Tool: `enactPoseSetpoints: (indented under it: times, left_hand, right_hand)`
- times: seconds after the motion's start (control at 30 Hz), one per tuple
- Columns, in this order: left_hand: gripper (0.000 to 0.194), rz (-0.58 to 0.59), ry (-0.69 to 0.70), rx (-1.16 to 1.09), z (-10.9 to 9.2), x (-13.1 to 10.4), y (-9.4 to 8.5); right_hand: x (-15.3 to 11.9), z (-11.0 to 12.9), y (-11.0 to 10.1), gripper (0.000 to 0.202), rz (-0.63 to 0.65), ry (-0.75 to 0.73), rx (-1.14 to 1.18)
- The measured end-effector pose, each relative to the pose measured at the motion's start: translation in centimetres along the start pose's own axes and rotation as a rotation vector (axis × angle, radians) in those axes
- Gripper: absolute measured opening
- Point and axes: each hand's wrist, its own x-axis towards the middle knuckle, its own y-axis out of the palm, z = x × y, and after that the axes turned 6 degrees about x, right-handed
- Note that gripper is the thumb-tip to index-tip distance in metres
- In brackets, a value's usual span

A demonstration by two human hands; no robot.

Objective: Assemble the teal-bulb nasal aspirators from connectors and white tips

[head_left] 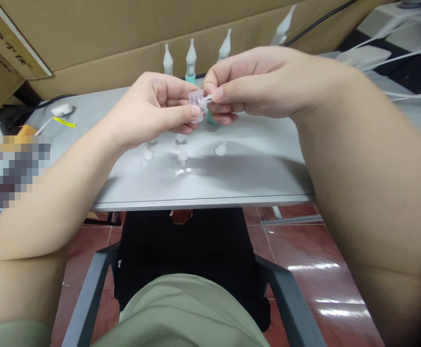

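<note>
My left hand grips a small clear plastic cup between thumb and fingers, above the desk. My right hand pinches a small translucent nozzle piece at the cup's right side; whether the two are joined I cannot tell. Behind my hands stand several upright devices with white tapered tips, among them one with a mint-green body; my right hand partly hides others. Below my hands, several small white silicone tips lie on the desk, including a left one, a middle one and a right one.
The grey desk ends at a straight front edge, with a cardboard wall behind it. A white round object and a yellow-tagged cable lie at left. White cables run at right. A black chair seat is below.
</note>
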Motion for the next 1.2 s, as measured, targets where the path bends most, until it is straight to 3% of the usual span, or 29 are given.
enactPoseSetpoints:
  times: [0.27,0.47,0.53,0.6,0.67,0.73,1.0,1.2]
  left_hand:
    - [0.037,0.007,-0.051,-0.006,-0.2,0.1,-0.1]
    - [0.005,0.053,0.055,0.015,0.4,0.1,-0.4]
    - [0.006,0.000,0.048,0.046,0.4,0.1,-0.3]
    - [0.012,-0.064,0.037,0.090,0.4,0.1,-0.3]
    - [0.015,-0.095,0.044,0.116,0.4,0.2,-0.3]
    - [0.016,-0.099,0.056,0.114,0.5,0.3,-0.3]
    - [0.016,-0.090,0.073,0.138,0.4,0.2,-0.1]
    - [0.007,-0.060,0.114,0.121,0.4,0.2,0.1]
  right_hand:
    - [0.3,-0.3,-0.3,0.010,0.053,0.021,0.036]
    - [0.2,-0.4,-0.3,0.024,0.002,-0.017,0.054]
    - [-0.1,0.0,-0.9,0.034,-0.024,-0.015,-0.063]
    - [-0.4,0.4,-2.0,0.043,-0.048,0.029,-0.348]
    - [-0.5,0.5,-3.1,0.043,-0.002,0.114,-0.647]
    - [-0.3,0.3,-3.8,0.041,0.050,0.162,-0.798]
    - [1.0,-1.1,-2.1,0.036,0.191,0.294,-0.965]
    - [1.9,-3.3,-3.2,0.036,0.277,0.187,-0.791]
